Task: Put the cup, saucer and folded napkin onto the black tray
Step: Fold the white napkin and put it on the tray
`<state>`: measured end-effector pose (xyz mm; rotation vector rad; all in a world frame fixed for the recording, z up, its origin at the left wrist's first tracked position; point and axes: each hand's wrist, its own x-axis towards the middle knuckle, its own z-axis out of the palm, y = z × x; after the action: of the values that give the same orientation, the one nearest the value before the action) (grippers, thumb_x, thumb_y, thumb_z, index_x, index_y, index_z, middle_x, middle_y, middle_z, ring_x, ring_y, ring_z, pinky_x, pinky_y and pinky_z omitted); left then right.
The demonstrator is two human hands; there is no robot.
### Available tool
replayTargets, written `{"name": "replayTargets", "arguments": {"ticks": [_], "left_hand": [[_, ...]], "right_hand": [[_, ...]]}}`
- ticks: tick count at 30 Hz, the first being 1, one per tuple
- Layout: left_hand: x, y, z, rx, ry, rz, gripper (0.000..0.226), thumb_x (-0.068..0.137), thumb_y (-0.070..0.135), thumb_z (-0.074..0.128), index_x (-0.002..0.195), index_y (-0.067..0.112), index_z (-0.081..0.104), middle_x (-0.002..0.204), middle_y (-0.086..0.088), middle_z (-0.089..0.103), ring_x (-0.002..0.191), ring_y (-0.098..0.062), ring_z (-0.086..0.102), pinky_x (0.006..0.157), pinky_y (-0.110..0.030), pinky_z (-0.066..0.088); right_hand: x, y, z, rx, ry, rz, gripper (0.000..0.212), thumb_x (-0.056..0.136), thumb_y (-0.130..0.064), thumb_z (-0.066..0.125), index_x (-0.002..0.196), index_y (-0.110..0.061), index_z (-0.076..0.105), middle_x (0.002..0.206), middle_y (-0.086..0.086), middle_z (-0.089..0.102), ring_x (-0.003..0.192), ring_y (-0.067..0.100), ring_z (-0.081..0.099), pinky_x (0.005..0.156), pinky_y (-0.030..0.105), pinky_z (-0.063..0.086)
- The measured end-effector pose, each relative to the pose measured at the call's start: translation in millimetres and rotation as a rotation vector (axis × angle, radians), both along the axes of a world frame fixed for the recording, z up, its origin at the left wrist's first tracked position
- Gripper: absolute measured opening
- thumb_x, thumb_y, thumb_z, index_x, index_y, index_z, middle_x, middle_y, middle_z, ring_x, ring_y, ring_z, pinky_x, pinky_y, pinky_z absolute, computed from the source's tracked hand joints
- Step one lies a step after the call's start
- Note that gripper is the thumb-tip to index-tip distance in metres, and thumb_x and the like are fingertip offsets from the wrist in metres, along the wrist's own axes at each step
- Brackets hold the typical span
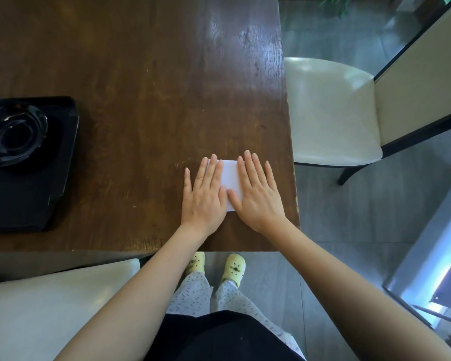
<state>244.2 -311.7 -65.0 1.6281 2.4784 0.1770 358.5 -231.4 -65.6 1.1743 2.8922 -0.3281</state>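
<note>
A dining room, likely a restaurant or café: a dark wooden surface (141, 74) flanked by cream padded chairs (331, 113), a grey tiled floor (349, 217), and a black tray (37, 191) carrying glassware (16, 134).

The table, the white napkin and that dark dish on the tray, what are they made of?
The table looks like dark varnished wood: grain lines and a soft shine. The napkin under both hands looks like white matte paper or thin cloth, folded flat; I can't tell which. The dish on the black tray seems dark glass, glossy with bright reflections.
</note>
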Motion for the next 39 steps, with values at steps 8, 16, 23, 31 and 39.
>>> {"name": "replayTargets", "arguments": {"ticks": [8,16,23,31,39], "left_hand": [[-7,-3,-1,-0.028,-0.004,-0.051,0.056,0.097,0.038,0.012,0.148,0.017,0.001,0.158,-0.002,0.001,0.141,-0.013,-0.009,0.117,-0.046,0.002],[-9,24,35,0.173,-0.425,0.492,0.070,0.088,0.021,0.058,0.145,0.013,0.017,0.145,-0.013,0.038,0.132,-0.030,0.035,0.107,-0.043,0.037],[-25,42,49,-0.003,-0.647,0.650,0.046,0.084,0.026,0.058,0.122,0.004,0.044,0.124,-0.016,0.052,0.107,-0.032,0.055,0.082,-0.037,0.049],[7,19,43,0.441,-0.370,0.340,0.020,0.096,0.014,0.043,0.109,0.000,0.046,0.105,-0.016,0.061,0.088,-0.035,0.060,0.079,-0.044,0.048],[10,44,101,0.791,-0.569,0.134,0.022,0.095,0.009,0.043,0.115,-0.001,0.042,0.103,-0.010,0.050,0.091,-0.019,0.051,0.077,-0.028,0.045]], "right_hand": [[4,0,-1,-0.007,-0.014,0.016,0.075,0.092,-0.058,0.008,0.148,-0.009,0.004,0.159,0.009,0.003,0.143,0.017,-0.010,0.117,0.036,-0.007],[2,-1,-3,-0.001,-0.014,0.005,0.073,0.091,-0.055,0.007,0.148,-0.011,-0.002,0.159,0.008,-0.002,0.143,0.017,-0.014,0.116,0.034,-0.010],[2,-1,-3,-0.013,0.000,0.013,0.073,0.091,-0.056,0.008,0.148,-0.012,-0.002,0.159,0.008,-0.003,0.142,0.017,-0.015,0.115,0.033,-0.012],[5,3,5,-0.155,0.122,-0.015,0.077,0.093,-0.052,0.029,0.148,-0.011,-0.005,0.159,0.007,-0.004,0.146,0.016,-0.008,0.118,0.032,-0.008],[-7,29,83,-0.615,0.922,-0.527,0.054,0.092,-0.042,0.046,0.138,-0.017,0.034,0.131,-0.010,0.043,0.118,-0.001,0.040,0.096,0.012,0.028]]}}
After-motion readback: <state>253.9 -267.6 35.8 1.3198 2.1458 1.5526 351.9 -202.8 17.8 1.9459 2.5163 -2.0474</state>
